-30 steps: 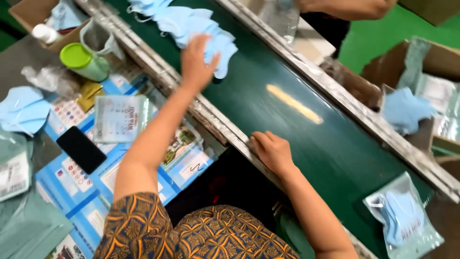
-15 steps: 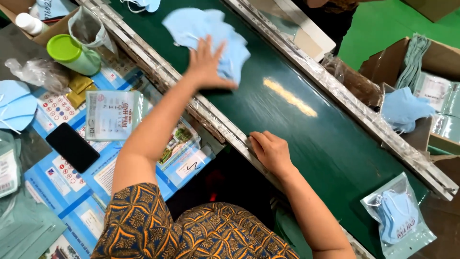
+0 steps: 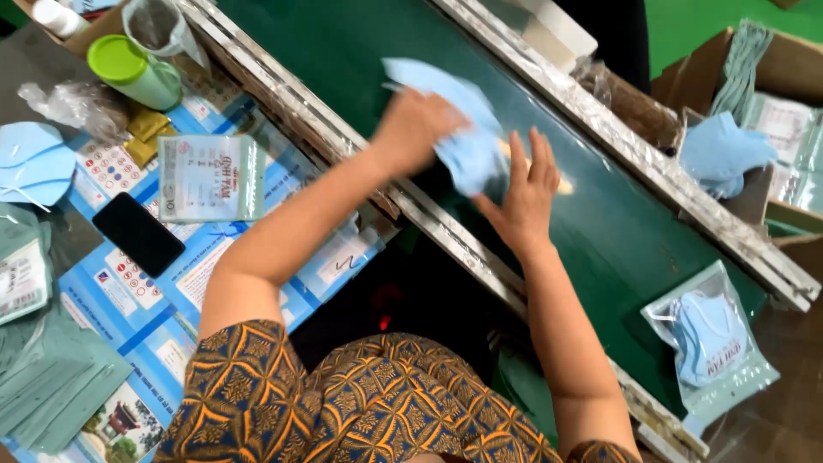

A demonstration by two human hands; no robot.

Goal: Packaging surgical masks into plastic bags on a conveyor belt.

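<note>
Head camera looks down on a dark green conveyor belt (image 3: 343,51) running diagonally between two pale, worn side rails (image 3: 283,107), with a cluttered worktable to the left and open cardboard boxes (image 3: 776,73) to the right.

On the belt, the left hand (image 3: 414,127) is closed around the near edge of a small bunch of light blue face masks (image 3: 459,129), gripping them between fingers and palm. The right hand (image 3: 520,199) lies just below and right of that grip, fingers spread and flat, its fingertips touching the lower end of the masks; it pins rather than grasps.

These masks are soft, pale blue and crumpled, layered on one another so single pieces are hard to tell apart. Their long axis runs from upper left, beyond the left hand, down to lower right toward the right hand's fingers, roughly along the belt.

Left of the gripping arm sit a green-lidded cup (image 3: 133,70), a black phone (image 3: 137,233) and a printed clear packet (image 3: 210,177) on blue sheets. Far right of the hands, at the belt's lower edge, rests a sealed bag of blue masks (image 3: 710,343).
</note>
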